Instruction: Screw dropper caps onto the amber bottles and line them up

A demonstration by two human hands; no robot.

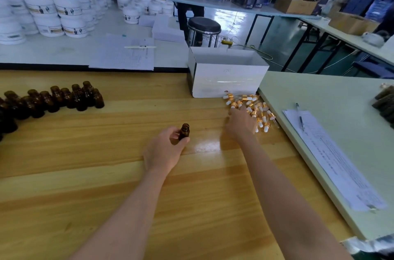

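Left grip (pixel 166 148) grasping one open amber bottle (pixel 184 131), upright, mid-table (pixel 106 174). Right grip (pixel 241 123) on the dropper caps pile (pixel 259 110) at 2 o'clock of the bottle; blurred, can't tell if it holds one. Best: pinch one cap by its collar, tube down, bottle kept steady. Uncapped bottles (pixel 64 97) at 10 o'clock.

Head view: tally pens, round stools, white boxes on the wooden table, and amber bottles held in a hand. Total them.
Pens: 2, a dark pen and a white pen
Round stool: 1
White box on the wooden table: 1
Held amber bottle, in the left hand: 1
Total: 5
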